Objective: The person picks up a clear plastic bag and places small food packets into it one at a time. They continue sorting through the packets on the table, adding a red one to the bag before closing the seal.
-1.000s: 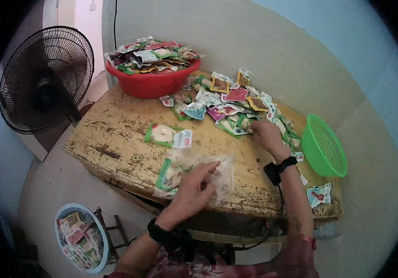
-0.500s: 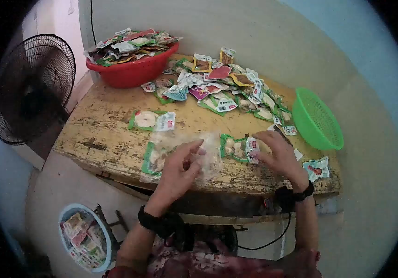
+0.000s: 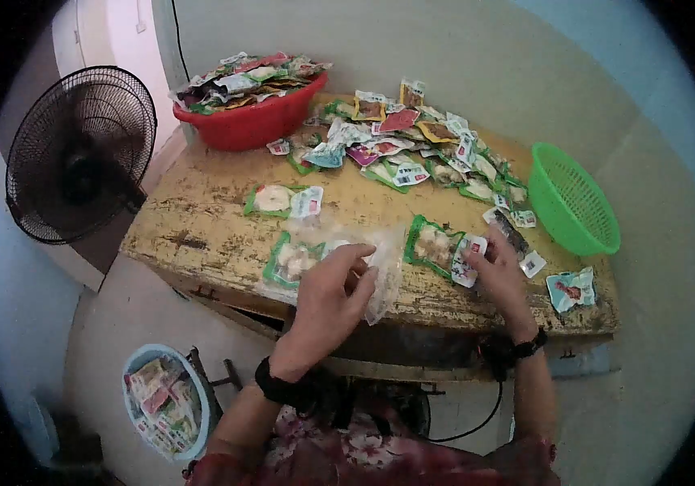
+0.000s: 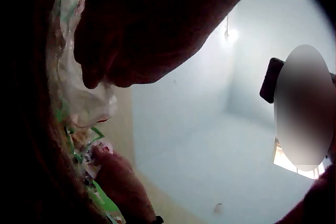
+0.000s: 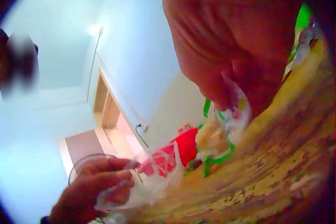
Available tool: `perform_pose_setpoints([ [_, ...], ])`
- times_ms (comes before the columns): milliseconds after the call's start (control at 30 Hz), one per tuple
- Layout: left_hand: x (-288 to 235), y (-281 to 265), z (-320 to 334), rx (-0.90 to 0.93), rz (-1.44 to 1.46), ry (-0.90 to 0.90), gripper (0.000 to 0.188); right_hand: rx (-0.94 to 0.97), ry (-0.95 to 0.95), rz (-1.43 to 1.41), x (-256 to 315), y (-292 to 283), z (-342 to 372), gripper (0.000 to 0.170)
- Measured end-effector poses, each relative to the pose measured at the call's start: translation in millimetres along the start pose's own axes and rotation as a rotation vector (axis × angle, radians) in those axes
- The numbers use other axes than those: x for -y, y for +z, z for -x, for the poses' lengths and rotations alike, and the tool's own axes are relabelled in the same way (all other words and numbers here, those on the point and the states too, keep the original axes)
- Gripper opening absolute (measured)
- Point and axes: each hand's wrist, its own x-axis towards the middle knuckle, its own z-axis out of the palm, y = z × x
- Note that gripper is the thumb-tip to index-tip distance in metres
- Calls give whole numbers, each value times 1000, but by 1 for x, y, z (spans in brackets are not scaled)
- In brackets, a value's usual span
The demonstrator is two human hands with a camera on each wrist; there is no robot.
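In the head view my left hand (image 3: 335, 287) is at a clear plastic bag (image 3: 384, 279) near the table's front edge. The right wrist view shows its thumb and fingers pinching the bag's film. A green-edged packet (image 3: 295, 261) with pale pieces lies inside the bag's left part. My right hand (image 3: 499, 275) pinches the white printed end of another green-edged snack packet (image 3: 432, 245), just right of the bag. Pale lumps of food (image 5: 212, 136) show through this packet's clear front in the right wrist view.
A similar packet (image 3: 273, 199) lies behind the bag. Mixed packets (image 3: 400, 146) are heaped along the wall, between a full red basin (image 3: 242, 125) and a green basket (image 3: 574, 202). A blue-white packet (image 3: 571, 289) lies at right. A fan (image 3: 80, 154) and pale blue tub (image 3: 208, 405) stand left.
My right hand has come from the heap toward the table's front with a green-edged packet, and now pinches its white end. My left hand has stayed at the clear bag.
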Motion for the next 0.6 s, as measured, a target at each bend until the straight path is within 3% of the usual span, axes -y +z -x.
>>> perform_pose_setpoints([
  [33,0,1,0,-13,-8,-16,24,-99,-79,-50,2,-1,6,17],
  [167,-4,7,-2,-67,-19,-32,15,-132,85,-332,26,-21,33,21],
  [300,-26,18,-4,-84,-123,26,13,-57,95,-264,40,-20,54,21],
  [400,-33,32,-6,-151,-200,258,13,28,128,-280,52,-3,60,22],
  [600,-50,40,-5,-114,-320,340,15,165,157,-425,57,27,50,20],
])
